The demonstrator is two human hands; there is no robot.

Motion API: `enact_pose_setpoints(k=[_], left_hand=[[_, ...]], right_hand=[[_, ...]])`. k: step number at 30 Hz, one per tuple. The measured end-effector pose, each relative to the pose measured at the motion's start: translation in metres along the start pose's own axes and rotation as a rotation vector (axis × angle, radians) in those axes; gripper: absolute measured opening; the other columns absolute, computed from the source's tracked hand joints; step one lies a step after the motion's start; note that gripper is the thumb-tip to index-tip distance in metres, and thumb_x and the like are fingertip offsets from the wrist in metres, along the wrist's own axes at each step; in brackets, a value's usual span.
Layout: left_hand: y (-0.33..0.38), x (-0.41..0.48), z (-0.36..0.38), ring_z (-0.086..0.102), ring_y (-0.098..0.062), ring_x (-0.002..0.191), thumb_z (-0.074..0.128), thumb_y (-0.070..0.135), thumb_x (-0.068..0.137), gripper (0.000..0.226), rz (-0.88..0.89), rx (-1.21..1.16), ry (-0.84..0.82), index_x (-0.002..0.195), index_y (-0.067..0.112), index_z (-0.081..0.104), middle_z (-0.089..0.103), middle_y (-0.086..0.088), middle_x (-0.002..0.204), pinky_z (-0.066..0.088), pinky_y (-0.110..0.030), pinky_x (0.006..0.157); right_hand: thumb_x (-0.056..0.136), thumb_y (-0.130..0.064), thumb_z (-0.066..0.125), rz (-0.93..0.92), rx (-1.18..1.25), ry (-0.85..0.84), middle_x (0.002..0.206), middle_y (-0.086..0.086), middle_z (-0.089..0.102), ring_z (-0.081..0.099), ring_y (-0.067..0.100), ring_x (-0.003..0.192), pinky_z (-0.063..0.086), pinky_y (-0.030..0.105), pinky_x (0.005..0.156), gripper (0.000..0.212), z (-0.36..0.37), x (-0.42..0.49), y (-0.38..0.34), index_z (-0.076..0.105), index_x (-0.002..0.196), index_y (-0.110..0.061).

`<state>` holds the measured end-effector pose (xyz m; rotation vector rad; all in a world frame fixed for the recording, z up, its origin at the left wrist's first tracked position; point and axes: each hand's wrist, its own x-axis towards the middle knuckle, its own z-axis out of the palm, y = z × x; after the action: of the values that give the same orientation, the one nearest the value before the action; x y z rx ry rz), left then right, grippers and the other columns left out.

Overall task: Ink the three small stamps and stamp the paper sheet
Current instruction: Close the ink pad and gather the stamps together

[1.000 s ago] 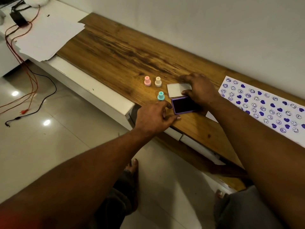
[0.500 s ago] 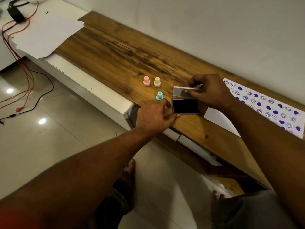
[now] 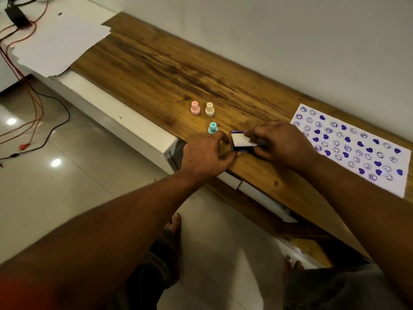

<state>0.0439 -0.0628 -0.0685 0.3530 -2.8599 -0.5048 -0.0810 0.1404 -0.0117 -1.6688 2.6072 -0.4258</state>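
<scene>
From my remote seat I see two bare forearms — no sleeves, no watch, no rings on the left hand (image 3: 206, 156) or the right hand (image 3: 280, 145). Short nails show on the fingers. Below them, grey shorts (image 3: 335, 287) cover the right thigh, darker cloth covers the left, and the feet are bare — toes of the left foot (image 3: 175, 222) on the tiles.

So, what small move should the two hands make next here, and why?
Probably the right hand should lower the white lid flat onto the purple ink pad while the left hand steadies it. The lid sits tilted over the pad, the white paper sheet is full of purple prints, and the three small stamps stand untouched.
</scene>
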Motion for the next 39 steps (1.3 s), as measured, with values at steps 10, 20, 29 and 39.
enact_pose_setpoints(k=[10, 20, 29, 39], left_hand=[[-0.002, 0.004, 0.002, 0.058, -0.008, 0.076, 0.057, 0.081, 0.083, 0.06, 0.009, -0.005, 0.001, 0.121, 0.035, 0.064, 0.059, 0.012, 0.08, 0.053, -0.029, 0.063], [0.001, 0.005, -0.005, 0.063, -0.01, 0.073, 0.06, 0.084, 0.083, 0.072, 0.018, -0.035, -0.019, 0.128, 0.028, 0.059, 0.066, 0.009, 0.079, 0.054, -0.031, 0.066], [0.014, 0.015, 0.001, 0.068, -0.019, 0.094, 0.053, 0.081, 0.089, 0.084, 0.149, 0.101, -0.015, 0.152, 0.024, 0.048, 0.073, 0.0, 0.106, 0.036, -0.028, 0.066], [0.021, 0.019, 0.0, 0.067, -0.016, 0.092, 0.054, 0.075, 0.093, 0.07, 0.114, 0.073, -0.059, 0.146, 0.029, 0.055, 0.074, 0.002, 0.101, 0.03, -0.025, 0.06]], right_hand=[[0.093, -0.043, 0.074, 0.001, 0.012, -0.077, 0.135, 0.001, 0.069, 0.063, 0.024, 0.124, 0.053, 0.042, 0.097, 0.035, 0.007, -0.01, 0.009, 0.072, 0.12, -0.021], [0.083, -0.067, 0.074, 0.123, 0.105, -0.07, 0.146, -0.001, 0.061, 0.056, 0.022, 0.134, 0.051, 0.048, 0.103, 0.078, 0.009, -0.006, 0.021, 0.057, 0.145, -0.022], [0.083, -0.058, 0.078, 0.161, 0.143, -0.062, 0.135, 0.002, 0.069, 0.064, 0.022, 0.119, 0.052, 0.032, 0.089, 0.072, 0.006, -0.009, 0.031, 0.062, 0.143, -0.02], [0.078, -0.064, 0.08, 0.216, 0.101, -0.081, 0.138, -0.001, 0.066, 0.061, 0.022, 0.12, 0.054, 0.038, 0.092, 0.07, 0.002, -0.005, 0.026, 0.069, 0.135, -0.025]])
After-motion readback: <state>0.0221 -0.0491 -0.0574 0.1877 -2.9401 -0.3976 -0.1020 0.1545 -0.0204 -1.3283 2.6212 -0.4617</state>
